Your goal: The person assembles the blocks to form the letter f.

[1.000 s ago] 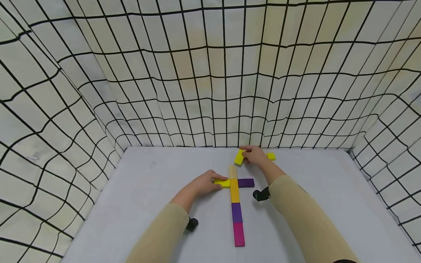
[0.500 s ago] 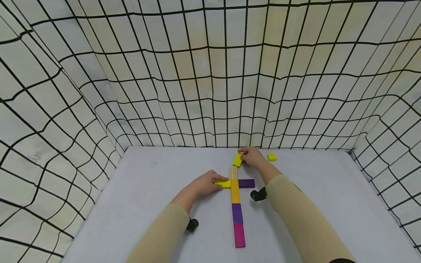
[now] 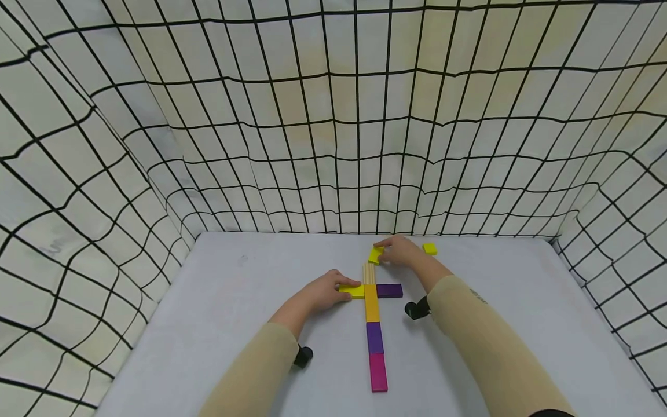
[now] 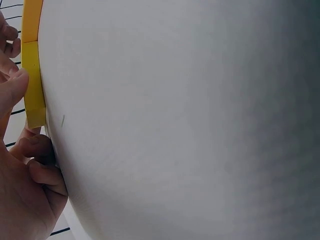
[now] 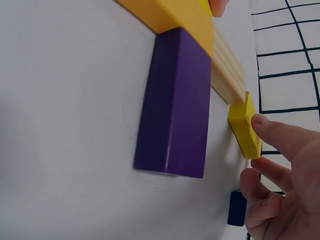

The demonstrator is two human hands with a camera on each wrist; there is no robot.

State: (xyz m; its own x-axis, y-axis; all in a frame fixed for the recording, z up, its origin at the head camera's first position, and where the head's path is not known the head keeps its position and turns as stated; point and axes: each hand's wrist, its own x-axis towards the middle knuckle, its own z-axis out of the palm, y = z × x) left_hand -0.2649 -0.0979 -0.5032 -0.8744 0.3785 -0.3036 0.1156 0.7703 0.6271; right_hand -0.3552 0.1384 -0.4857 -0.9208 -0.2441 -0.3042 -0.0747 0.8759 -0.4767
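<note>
In the head view I look down on a white table (image 3: pixel 250 278), where a line of blocks runs from twelve to six o'clock; the right hand (image 3: pixel 401 251) is clamped on the far yellow block (image 3: pixel 375 255), which lies at nine o'clock from it; that block's long axis leans from one to seven o'clock, and the pale ribbed block (image 3: pixel 369 273), top of the line, sits close by at about seven from it; I judge that what matters is this slant against the line's straight twelve-to-six run; the left hand (image 3: pixel 327 289) pinches the left yellow block (image 3: pixel 352 291) at its three o'clock, and the far yellow block is at two o'clock from it, so the right hand is the nearer. In the left wrist view, the left hand fills the edge around nine o'clock, its thumb pressed to the left yellow block, whose twelve o'clock end meets the orange block (image 4: pixel 32 20). In the right wrist view, the right hand comes in from four o'clock, its thumb on the far yellow block, which lies between ten and eleven from the palm; its upper end meets or nearly meets the ribbed block, and I cannot tell which; the purple block (image 5: pixel 175 105) looms large towards the middle.
</note>
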